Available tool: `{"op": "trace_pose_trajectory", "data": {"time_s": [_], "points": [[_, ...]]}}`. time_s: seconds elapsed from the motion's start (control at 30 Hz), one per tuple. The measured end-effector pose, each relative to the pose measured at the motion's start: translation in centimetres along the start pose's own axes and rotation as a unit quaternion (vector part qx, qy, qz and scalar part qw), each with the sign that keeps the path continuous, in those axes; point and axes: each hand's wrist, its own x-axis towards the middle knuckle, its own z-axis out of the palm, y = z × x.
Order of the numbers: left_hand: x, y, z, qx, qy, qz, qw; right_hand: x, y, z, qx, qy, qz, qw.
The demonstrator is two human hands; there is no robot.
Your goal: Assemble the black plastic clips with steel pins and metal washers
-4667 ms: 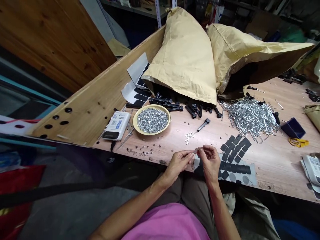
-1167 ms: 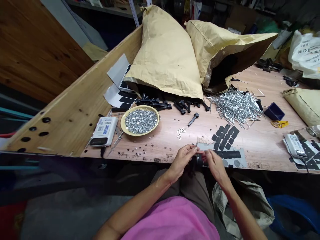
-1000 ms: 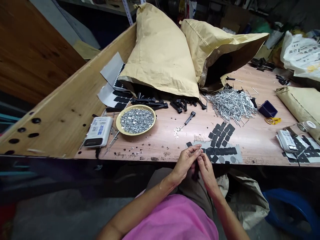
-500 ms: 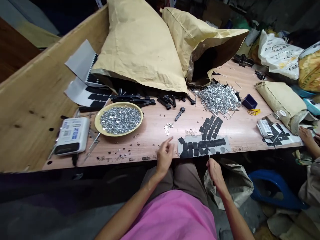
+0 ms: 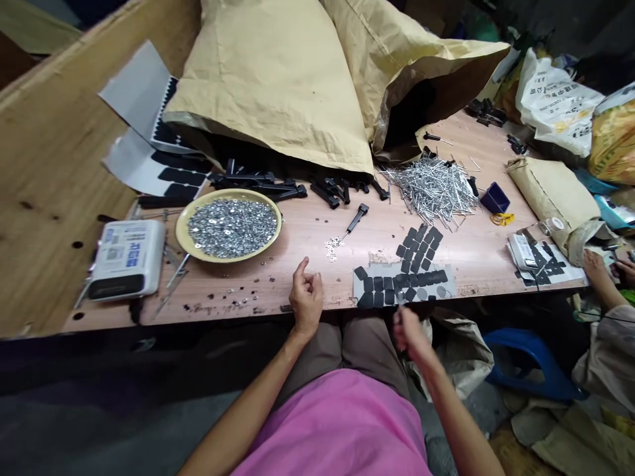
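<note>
My right hand [image 5: 411,332] is closed round a thin metal tool [image 5: 399,297], blurred, its tip over the front edge of a grey backing sheet [image 5: 449,288]. Rows of black rounded-square pads [image 5: 387,284] lie on that sheet. More black pads [image 5: 421,248] form a patch just behind it. To the left, my left hand [image 5: 306,301] hovers at the table's front edge, index finger raised and the others loosely curled, with nothing visible in it. Beyond it lie a small heap of shiny metal plates [image 5: 333,248] and a black-handled piece with a metal shaft [image 5: 355,219].
A yellow bowl [image 5: 180,233] of small metal pieces stands left, beside a white device [image 5: 129,254]. Paper sacks [image 5: 278,86] fill the back. A pile of metal pins [image 5: 434,188] and a dark blue container [image 5: 495,198] lie right. Another person's hand [image 5: 598,270] is far right.
My left hand has moved left and its fingers have curled more. My right hand has shifted left with the metal tool along the pads. The view has turned slightly.
</note>
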Motion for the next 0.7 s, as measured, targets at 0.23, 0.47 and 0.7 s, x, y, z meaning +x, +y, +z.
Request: {"op": "trace_pose_trajectory", "data": {"time_s": [0.23,0.47,0.7], "points": [[0.2,0.1,0.1,-0.020,0.009,-0.006,1.000,-0.7,-1.3,0.5,0.070,-0.009,0.063,0.996],[0.2,0.1,0.2,-0.013,0.005,-0.003,1.000,-0.5,0.2,2.5,0.104,-0.065,0.094,0.988],[0.6,0.2,0.6,0.027,-0.008,0.032,0.999,-1.8,2.4,-1.1,0.133,-0.044,0.100,0.985]]}}
